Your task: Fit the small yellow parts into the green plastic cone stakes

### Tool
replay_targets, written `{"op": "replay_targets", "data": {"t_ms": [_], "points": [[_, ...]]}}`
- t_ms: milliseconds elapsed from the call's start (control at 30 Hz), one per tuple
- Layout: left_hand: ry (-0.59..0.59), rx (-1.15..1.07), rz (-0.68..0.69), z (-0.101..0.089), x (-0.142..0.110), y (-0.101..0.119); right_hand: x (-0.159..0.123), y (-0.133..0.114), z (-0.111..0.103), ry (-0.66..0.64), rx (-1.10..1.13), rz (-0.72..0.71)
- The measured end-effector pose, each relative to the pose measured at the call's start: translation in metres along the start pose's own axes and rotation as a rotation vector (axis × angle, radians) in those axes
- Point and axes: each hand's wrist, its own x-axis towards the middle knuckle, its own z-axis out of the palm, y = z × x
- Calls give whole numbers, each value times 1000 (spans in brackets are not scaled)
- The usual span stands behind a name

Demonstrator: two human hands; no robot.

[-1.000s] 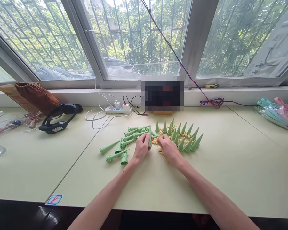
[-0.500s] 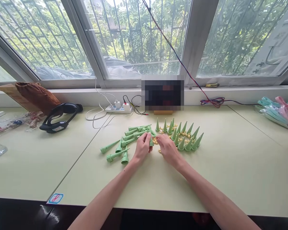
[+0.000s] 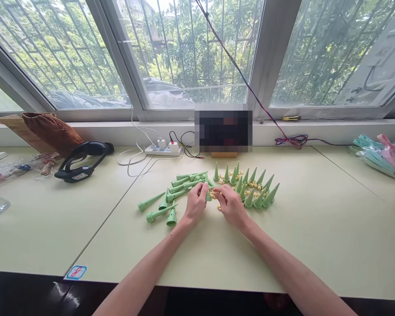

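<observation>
My left hand (image 3: pixel 196 202) is closed around a green plastic spike (image 3: pixel 208 194), which stands tip up between thumb and fingers. Close on its right, the fingers of my right hand (image 3: pixel 232 205) pinch a small yellow plastic piece (image 3: pixel 213 190) at the spike's side; whether the two touch I cannot tell. Several green spikes (image 3: pixel 161 213) lie heaped to the left, a few of them propped up. On the right, several more green spikes (image 3: pixel 258 202) stand point up in a loose ring around scattered yellow pieces (image 3: pixel 254 193).
Behind the spikes are a pixelated dark screen (image 3: pixel 224 129) on a wooden stand (image 3: pixel 224 154) and a white power strip (image 3: pixel 164 150) with cables. Black headgear (image 3: pixel 82 164) and a brown pouch (image 3: pixel 52 131) sit left. Bagged teal and pink items (image 3: pixel 378 153) lie far right.
My right fingers have come slightly closer to the spike, and the yellow piece shows more plainly between them. My left hand keeps its hold, with the spike shifted very little.
</observation>
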Motion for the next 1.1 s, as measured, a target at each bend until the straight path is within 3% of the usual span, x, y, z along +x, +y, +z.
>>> {"op": "replay_targets", "data": {"t_ms": [467, 667, 1100], "points": [[0, 51, 28, -1, 0, -2, 0, 5, 2, 4, 5, -41], [-4, 106, 65, -2, -1, 0, 0, 3, 4, 66, 63, 31], [21, 240, 133, -2, -2, -2, -1, 6, 3, 6, 87, 43]]}}
